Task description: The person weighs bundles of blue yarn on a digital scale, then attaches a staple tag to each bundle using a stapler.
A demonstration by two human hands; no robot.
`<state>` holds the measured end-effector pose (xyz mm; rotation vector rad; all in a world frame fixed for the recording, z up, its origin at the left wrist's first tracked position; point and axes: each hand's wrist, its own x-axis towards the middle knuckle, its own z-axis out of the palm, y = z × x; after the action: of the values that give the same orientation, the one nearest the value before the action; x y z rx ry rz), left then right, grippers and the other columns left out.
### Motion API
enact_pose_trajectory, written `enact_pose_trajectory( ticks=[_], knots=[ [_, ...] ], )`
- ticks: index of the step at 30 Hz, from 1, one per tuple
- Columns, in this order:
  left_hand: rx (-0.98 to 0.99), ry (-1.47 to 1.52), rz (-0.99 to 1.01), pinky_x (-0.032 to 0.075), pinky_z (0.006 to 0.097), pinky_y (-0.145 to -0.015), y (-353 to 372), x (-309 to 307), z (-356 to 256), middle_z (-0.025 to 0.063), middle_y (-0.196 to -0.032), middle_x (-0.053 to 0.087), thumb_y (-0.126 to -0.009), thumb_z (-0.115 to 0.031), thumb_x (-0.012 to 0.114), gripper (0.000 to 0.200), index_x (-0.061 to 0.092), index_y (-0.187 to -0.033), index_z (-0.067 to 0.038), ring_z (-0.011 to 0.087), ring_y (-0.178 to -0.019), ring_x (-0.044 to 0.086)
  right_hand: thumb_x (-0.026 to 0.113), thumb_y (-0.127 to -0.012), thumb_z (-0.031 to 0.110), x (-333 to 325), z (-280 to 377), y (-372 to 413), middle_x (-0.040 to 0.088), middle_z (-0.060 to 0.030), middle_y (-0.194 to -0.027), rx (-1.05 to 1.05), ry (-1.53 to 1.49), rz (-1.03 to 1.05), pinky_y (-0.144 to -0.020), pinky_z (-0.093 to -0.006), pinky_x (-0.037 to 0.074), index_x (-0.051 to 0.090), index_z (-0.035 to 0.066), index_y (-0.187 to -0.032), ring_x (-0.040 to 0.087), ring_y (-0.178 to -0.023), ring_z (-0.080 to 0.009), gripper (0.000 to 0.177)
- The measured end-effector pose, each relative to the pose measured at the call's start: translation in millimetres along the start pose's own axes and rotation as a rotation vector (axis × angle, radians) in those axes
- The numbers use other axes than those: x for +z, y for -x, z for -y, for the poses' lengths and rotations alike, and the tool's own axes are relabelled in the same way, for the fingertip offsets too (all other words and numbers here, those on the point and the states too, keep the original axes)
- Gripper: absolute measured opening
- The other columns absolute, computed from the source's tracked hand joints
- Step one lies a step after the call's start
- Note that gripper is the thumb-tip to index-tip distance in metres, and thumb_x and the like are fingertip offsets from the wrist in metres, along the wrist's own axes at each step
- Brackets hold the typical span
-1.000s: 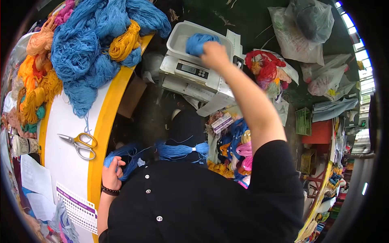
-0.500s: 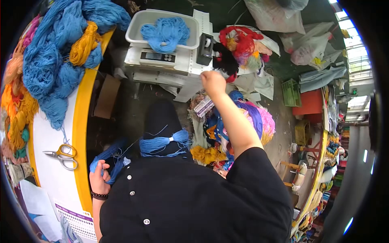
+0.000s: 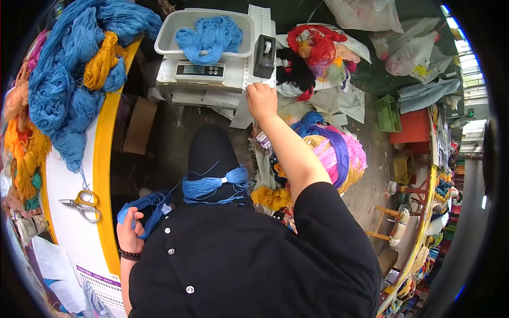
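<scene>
My left hand [image 3: 131, 231] is closed around a bundle of blue yarn [image 3: 154, 210] at the table's edge, its strands trailing toward my lap. My right hand [image 3: 261, 100] reaches forward to the front edge of the scale stand, fingers curled down against a white printed paper sheet [image 3: 249, 71]; what its fingertips grip is hidden. Just beyond it stands a black tape dispenser [image 3: 264, 57]. Across my leg lies a blue yarn skein [image 3: 217, 183] with a white band round its middle. A digital scale [image 3: 200, 71] carries a white tray [image 3: 160, 43] with loose blue yarn [image 3: 209, 38].
On the left table [image 3: 69, 233] lie scissors [image 3: 82, 205], a large blue yarn heap [image 3: 58, 100] and an orange-yellow hank [image 3: 101, 61]. Colourful yarn [image 3: 344, 153] is piled beneath my right arm. Red yarn [image 3: 318, 50] and plastic bags [image 3: 411, 53] are at the far right.
My right hand has shifted left along the stand's front edge, below the tape dispenser. My left hand keeps its hold on the blue yarn. The view has turned slightly.
</scene>
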<state>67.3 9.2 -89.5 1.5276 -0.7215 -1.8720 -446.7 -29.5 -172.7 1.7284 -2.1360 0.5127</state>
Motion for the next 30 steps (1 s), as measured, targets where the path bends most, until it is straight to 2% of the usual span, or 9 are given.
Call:
enact_pose_trajectory(
  ticks=[6,8,12,15,17,21,23,30],
  knots=[
    [-0.001,0.02,-0.025,0.028,0.019,-0.044,2,-4,3,0.0043,-0.082,0.066,-0.094,-0.024,0.055,0.019,0.059,-0.1,-0.006,0.0042,-0.047,0.039,0.064,-0.071,0.015,14,-13,3,0.059,-0.0025,-0.085,-0.084,0.028,-0.081,-0.071,-0.0394,0.042,0.057,0.013,-0.079,0.056,-0.082,-0.0254,0.01],
    [0.002,0.015,-0.032,0.028,0.0189,-0.044,3,-4,3,0.0042,-0.082,0.066,-0.094,-0.024,0.055,0.02,0.059,-0.1,-0.006,0.0042,-0.047,0.039,0.061,-0.07,0.012,16,-15,4,0.059,-0.0039,-0.088,-0.088,-0.057,-0.089,-0.072,-0.0398,0.043,0.058,0.012,-0.08,0.056,-0.083,-0.0265,0.01],
    [0.001,0.002,-0.021,0.028,0.0188,-0.044,2,-4,3,0.0043,-0.083,0.066,-0.094,-0.025,0.056,0.021,0.059,-0.1,-0.006,0.0042,-0.047,0.039,0.067,-0.07,0.012,6,-8,-2,0.06,-0.0048,-0.084,-0.01,-0.14,-0.108,-0.069,-0.04,0.045,0.061,0.01,-0.083,0.057,-0.079,-0.028,0.015],
    [-0.004,0.0,-0.021,0.028,0.0188,-0.044,2,-2,3,0.0045,-0.083,0.066,-0.094,-0.025,0.055,0.021,0.06,-0.1,-0.006,0.0041,-0.047,0.039,0.07,-0.069,0.013,-1,-4,-8,0.061,-0.0054,-0.083,0.032,-0.144,-0.073,-0.071,-0.0399,0.046,0.067,0.011,-0.089,0.057,-0.081,-0.0288,0.02],
    [-0.006,-0.001,-0.02,0.028,0.0188,-0.044,1,-1,3,0.0045,-0.083,0.066,-0.094,-0.025,0.055,0.021,0.06,-0.1,-0.006,0.0041,-0.047,0.039,0.071,-0.069,0.016,-1,-5,-15,0.062,-0.0064,-0.083,0.128,-0.14,0.064,-0.073,-0.0395,0.048,0.072,0.014,-0.089,0.059,-0.083,-0.0289,0.02],
    [-0.013,0.006,-0.004,0.028,0.0188,-0.044,0,-2,4,0.0046,-0.083,0.067,-0.094,-0.025,0.056,0.021,0.06,-0.101,-0.006,0.004,-0.047,0.039,0.071,-0.069,0.022,-2,-11,-29,0.065,-0.0084,-0.084,0.243,-0.196,0.17,-0.073,-0.0393,0.05,0.074,0.015,-0.087,0.062,-0.083,-0.0301,0.019],
    [-0.012,0.008,-0.006,0.028,0.0189,-0.044,1,-2,4,0.0048,-0.083,0.067,-0.094,-0.025,0.056,0.021,0.06,-0.101,-0.006,0.0039,-0.047,0.039,0.068,-0.072,0.027,-2,-18,-35,0.068,-0.0105,-0.085,0.338,-0.257,0.324,-0.072,-0.0392,0.051,0.074,0.015,-0.088,0.064,-0.08,-0.0306,0.021],
    [-0.01,0.022,-0.011,0.028,0.0186,-0.044,1,-2,5,0.0049,-0.083,0.067,-0.094,-0.024,0.055,0.021,0.06,-0.1,-0.005,0.0037,-0.047,0.039,0.064,-0.075,0.031,4,-28,-38,0.068,-0.0113,-0.079,0.392,-0.301,0.318,-0.07,-0.039,0.051,0.073,0.015,-0.087,0.065,-0.078,-0.0303,0.022]
  ],
)
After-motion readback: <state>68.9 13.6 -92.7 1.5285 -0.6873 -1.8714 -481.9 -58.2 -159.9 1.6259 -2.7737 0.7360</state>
